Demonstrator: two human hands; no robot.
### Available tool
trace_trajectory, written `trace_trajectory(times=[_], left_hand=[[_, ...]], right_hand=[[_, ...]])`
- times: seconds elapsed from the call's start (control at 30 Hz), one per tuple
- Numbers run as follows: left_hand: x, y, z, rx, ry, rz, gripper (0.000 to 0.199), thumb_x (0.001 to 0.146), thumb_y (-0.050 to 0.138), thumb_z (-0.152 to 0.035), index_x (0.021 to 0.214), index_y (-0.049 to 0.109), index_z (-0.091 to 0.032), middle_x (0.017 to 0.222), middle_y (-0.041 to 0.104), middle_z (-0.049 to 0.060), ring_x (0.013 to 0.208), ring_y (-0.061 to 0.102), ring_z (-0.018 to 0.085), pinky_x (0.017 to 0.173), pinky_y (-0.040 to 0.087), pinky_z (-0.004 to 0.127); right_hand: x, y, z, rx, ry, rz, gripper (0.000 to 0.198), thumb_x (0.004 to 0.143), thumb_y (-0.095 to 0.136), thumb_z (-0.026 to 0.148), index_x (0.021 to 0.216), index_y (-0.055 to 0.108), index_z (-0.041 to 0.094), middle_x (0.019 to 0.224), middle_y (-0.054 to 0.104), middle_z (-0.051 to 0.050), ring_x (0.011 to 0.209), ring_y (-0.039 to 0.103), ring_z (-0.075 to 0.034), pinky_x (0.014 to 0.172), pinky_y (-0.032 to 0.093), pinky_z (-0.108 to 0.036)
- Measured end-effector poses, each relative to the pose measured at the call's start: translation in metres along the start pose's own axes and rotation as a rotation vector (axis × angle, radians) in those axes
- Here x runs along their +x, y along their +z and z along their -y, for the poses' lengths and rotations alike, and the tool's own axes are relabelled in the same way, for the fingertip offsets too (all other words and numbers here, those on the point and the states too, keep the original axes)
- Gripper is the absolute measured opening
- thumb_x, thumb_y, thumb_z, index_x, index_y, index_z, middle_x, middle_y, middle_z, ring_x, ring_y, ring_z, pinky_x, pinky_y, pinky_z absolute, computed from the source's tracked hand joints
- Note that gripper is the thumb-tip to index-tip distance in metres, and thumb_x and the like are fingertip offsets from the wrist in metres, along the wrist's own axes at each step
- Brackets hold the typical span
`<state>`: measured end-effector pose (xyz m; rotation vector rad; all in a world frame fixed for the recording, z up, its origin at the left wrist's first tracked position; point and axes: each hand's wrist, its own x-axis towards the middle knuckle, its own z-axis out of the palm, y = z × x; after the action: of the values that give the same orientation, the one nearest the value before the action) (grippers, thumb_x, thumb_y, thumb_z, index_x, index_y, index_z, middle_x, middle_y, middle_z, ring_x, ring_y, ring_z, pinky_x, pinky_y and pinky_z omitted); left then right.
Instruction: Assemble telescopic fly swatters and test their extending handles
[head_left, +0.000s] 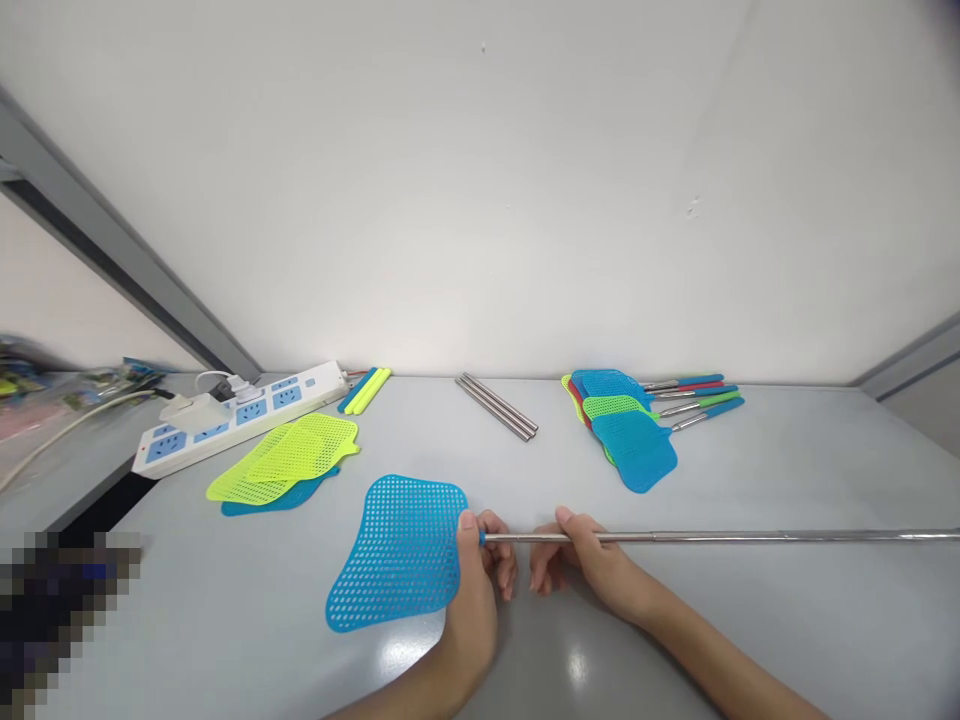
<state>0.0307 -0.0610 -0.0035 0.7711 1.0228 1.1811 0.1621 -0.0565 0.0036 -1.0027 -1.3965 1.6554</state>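
Observation:
A blue perforated fly swatter head (397, 550) is fixed to a long, extended metal telescopic rod (712, 537). My left hand (478, 575) is closed at the neck of the swatter, its thumb over the blue socket where the rod enters. Just to the right, my right hand (585, 558) grips the rod between thumb and fingers. The rod runs level to the right and leaves the view, so its far end is hidden. Both hands are a little above the grey table (825, 620).
Loose yellow swatter heads (300, 455) lie over a blue one (277, 497) at left. Behind are a white power strip (255, 420) with plugs, coloured handle sleeves (365, 390) and several metal rods (496, 405). Assembled swatters (637, 425) are piled back right against the wall (487, 200).

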Motion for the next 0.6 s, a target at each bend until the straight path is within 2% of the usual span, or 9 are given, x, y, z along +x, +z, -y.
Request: trace_trajectory(times=[0.23, 0.33, 0.47, 0.6], left_hand=[[0.001, -0.002, 0.002, 0.02, 0.01, 0.029, 0.048, 0.081, 0.024, -0.053, 0.052, 0.04, -0.018, 0.037, 0.036, -0.004, 0.037, 0.035, 0.009, 0.042, 0.028, 0.022], [-0.002, 0.0, 0.002, -0.004, -0.013, 0.054, 0.048, 0.081, 0.024, -0.053, 0.052, 0.04, -0.018, 0.037, 0.036, -0.004, 0.037, 0.035, 0.009, 0.042, 0.027, 0.021], [-0.005, 0.004, 0.001, -0.054, -0.031, 0.12, 0.05, 0.08, 0.023, -0.054, 0.05, 0.039, -0.018, 0.038, 0.036, -0.003, 0.043, 0.041, 0.011, 0.048, 0.033, 0.023], [-0.005, 0.006, 0.001, -0.07, -0.021, 0.123, 0.049, 0.081, 0.024, -0.053, 0.05, 0.04, -0.018, 0.039, 0.038, -0.002, 0.044, 0.043, 0.012, 0.051, 0.035, 0.024]], right_hand=[[0.001, 0.0, 0.003, 0.028, 0.007, 0.009, 0.07, 0.082, 0.01, 0.052, 0.06, 0.064, 0.013, 0.05, 0.056, -0.005, 0.049, 0.048, -0.013, 0.048, 0.034, -0.026], [0.001, 0.0, 0.0, 0.035, -0.007, 0.009, 0.067, 0.084, 0.01, 0.048, 0.066, 0.065, 0.013, 0.053, 0.058, -0.005, 0.05, 0.049, -0.014, 0.048, 0.034, -0.026], [0.002, 0.001, -0.006, 0.03, -0.016, -0.007, 0.064, 0.084, 0.011, 0.045, 0.071, 0.065, 0.013, 0.058, 0.059, -0.005, 0.053, 0.05, -0.014, 0.049, 0.035, -0.025], [0.003, 0.0, -0.007, 0.045, -0.012, -0.007, 0.061, 0.085, 0.013, 0.043, 0.071, 0.065, 0.013, 0.06, 0.06, -0.006, 0.054, 0.051, -0.014, 0.048, 0.034, -0.024]])
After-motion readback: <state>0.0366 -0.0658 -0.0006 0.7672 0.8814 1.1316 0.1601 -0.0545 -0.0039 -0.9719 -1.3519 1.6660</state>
